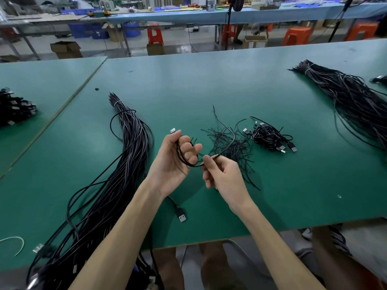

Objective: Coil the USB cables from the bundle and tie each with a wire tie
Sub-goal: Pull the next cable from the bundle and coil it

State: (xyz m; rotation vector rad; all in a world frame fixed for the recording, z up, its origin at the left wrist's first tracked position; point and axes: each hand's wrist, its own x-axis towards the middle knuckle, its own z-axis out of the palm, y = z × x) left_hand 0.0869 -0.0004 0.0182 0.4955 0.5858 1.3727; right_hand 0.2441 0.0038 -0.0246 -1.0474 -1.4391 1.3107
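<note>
My left hand grips a small coil of black USB cable looped around its fingers, with a silver plug sticking out above the thumb. My right hand pinches the cable's free length just right of the coil; that length curves up over the pile of black wire ties. A long bundle of black USB cables lies to the left, bound near its far end and hanging off the table's near edge. A small heap of coiled, tied cables sits right of the ties.
A second large cable bundle lies at the far right on the green table. More plugs are piled at the left edge. A loose USB plug lies near the front edge under my left forearm. Another person's legs show lower right.
</note>
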